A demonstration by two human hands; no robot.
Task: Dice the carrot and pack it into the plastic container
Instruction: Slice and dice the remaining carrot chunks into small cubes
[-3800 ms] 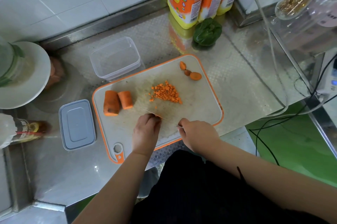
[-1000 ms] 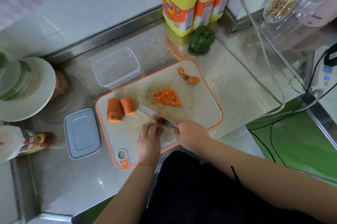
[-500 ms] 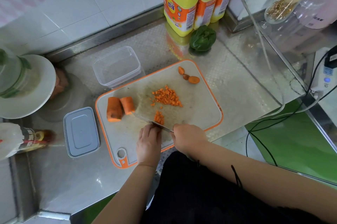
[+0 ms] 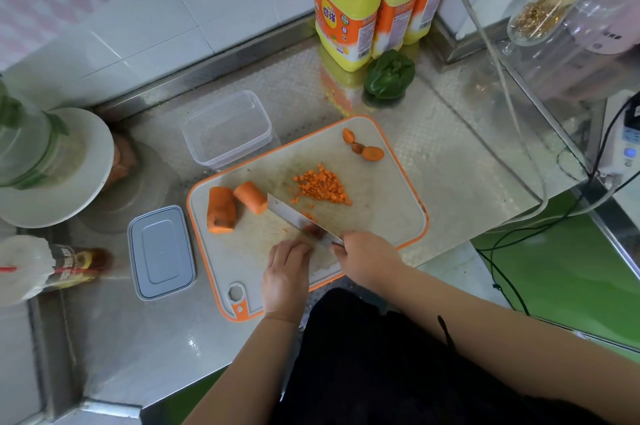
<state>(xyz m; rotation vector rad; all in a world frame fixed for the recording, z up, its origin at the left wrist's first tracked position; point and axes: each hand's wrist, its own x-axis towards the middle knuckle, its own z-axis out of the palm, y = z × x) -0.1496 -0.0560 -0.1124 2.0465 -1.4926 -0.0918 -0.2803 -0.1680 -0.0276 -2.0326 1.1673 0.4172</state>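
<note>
Your left hand (image 4: 285, 277) rests on the board (image 4: 381, 217), fingers curled down just beside the blade; what they pin is hidden. Left of the board lies the lid (image 4: 161, 251). Behind the board's far left edge sits the container (image 4: 227, 128), open. On the board, two carrot chunks (image 4: 221, 205) lie at the left, the dice (image 4: 322, 187) mid-board, the end scraps (image 4: 363, 147) at the far right corner. Your right hand (image 4: 367, 260) grips the knife (image 4: 301, 222), its blade angled toward the chunks.
</note>
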